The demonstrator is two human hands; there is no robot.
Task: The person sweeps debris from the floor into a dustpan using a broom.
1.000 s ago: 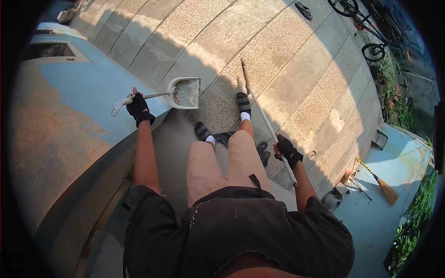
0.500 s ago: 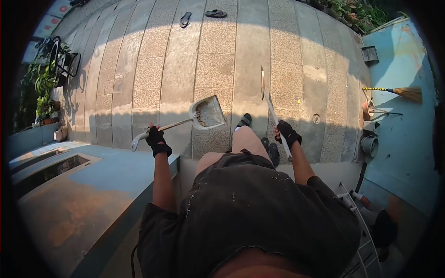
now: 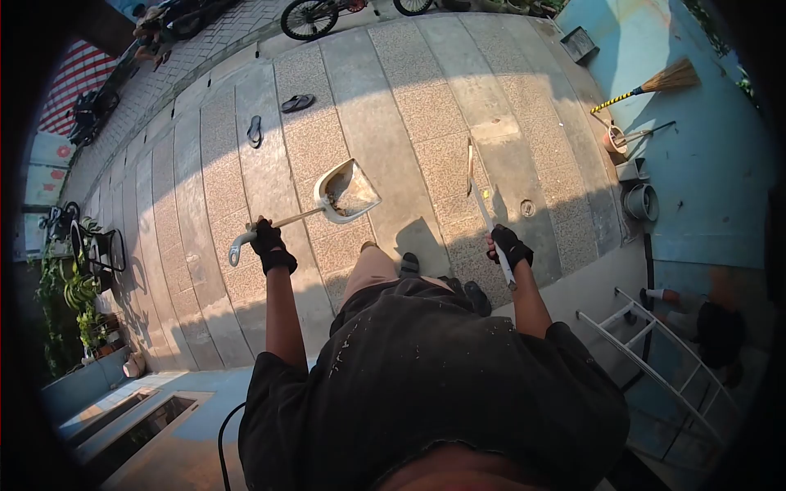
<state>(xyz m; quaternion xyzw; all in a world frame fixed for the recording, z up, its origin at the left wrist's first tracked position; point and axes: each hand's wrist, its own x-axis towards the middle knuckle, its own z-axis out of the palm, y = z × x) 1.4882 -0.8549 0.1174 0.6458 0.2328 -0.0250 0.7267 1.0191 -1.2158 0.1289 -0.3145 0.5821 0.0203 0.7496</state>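
My left hand (image 3: 272,245), in a black fingerless glove, is closed round the handle of a long-handled dustpan (image 3: 363,195). The pan is whitish, held out in front of me, with dark debris lying towards its handle side. In a matching glove, my right hand (image 3: 511,247) grips a long pale-handled tool (image 3: 483,211). Its thin, narrow head (image 3: 470,168) points away from me and shows edge-on, so I cannot make out its kind. The dustpan and the tool are apart from each other.
Two dark flip-flops (image 3: 297,103) lie on the paving ahead. A straw broom (image 3: 667,76), pots (image 3: 641,202) and another dustpan (image 3: 579,45) stand along the blue wall. A white ladder (image 3: 655,360) and a person (image 3: 720,331) are at right. A bicycle (image 3: 309,18) stands at the far edge.
My view has turned and tilted farther out, bringing the bicycle and street into sight. My feet have shifted on the paving. Both hands keep their grips, the dustpan a little farther left.
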